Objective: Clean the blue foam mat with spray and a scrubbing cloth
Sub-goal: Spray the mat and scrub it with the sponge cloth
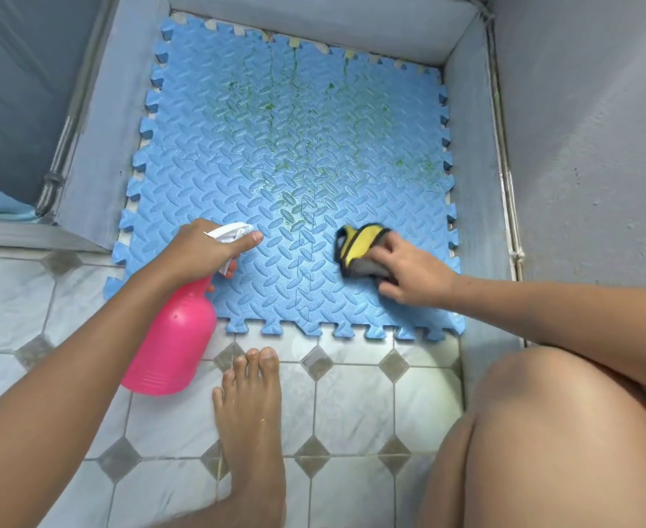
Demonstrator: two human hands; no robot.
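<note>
We see left hand (199, 247) gripping pink spray bottle (169, 344) over blue foam mat (237, 154) near edge; right hand (409, 272) clutching scrubbing cloth (359, 247) on mat.

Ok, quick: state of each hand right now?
Left hand: grips the pink spray bottle.
Right hand: holds the yellow scrubbing cloth on the blue foam mat.

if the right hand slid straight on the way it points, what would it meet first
The right hand, gripping the cloth, would cross bare blue mat, then likely meet the forefinger of the left hand by the spray bottle head; heights unclear.
</note>
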